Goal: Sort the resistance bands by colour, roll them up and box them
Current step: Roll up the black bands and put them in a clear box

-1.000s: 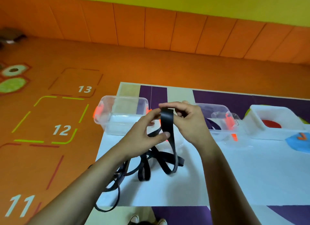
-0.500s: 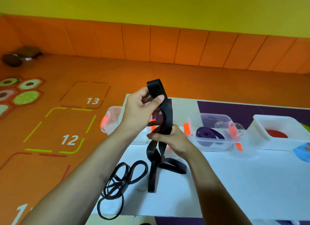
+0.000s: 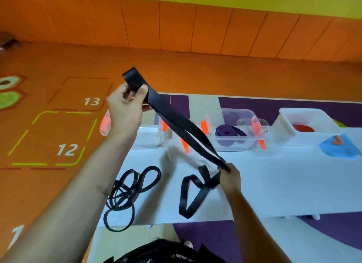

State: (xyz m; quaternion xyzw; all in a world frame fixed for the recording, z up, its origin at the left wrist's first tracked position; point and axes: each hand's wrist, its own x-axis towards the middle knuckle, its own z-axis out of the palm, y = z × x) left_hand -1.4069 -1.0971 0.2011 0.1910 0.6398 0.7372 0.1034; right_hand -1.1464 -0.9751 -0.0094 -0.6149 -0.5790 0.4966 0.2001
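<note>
My right hand [image 3: 229, 176] has slid down, drawing the wide black band [image 3: 176, 121] taut from my left hand [image 3: 125, 113], which pinches its folded top above the table [image 3: 274, 184]; the right grips it low. Light, limp, rubbery, I judge: hold it at the fold. Counted: one wide band, one thin tangle [image 3: 129, 186], one purple band [image 3: 229, 130], one red band [image 3: 303, 128], three boxes [image 3: 235, 144].

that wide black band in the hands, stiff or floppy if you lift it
Probably floppy: the wide black band is straight only where it is pulled between the left hand and the right hand; its free part slumps in loose loops on the table. Likely light: finger grips alone carry it. Flat, it seems unlikely to roll.
</note>
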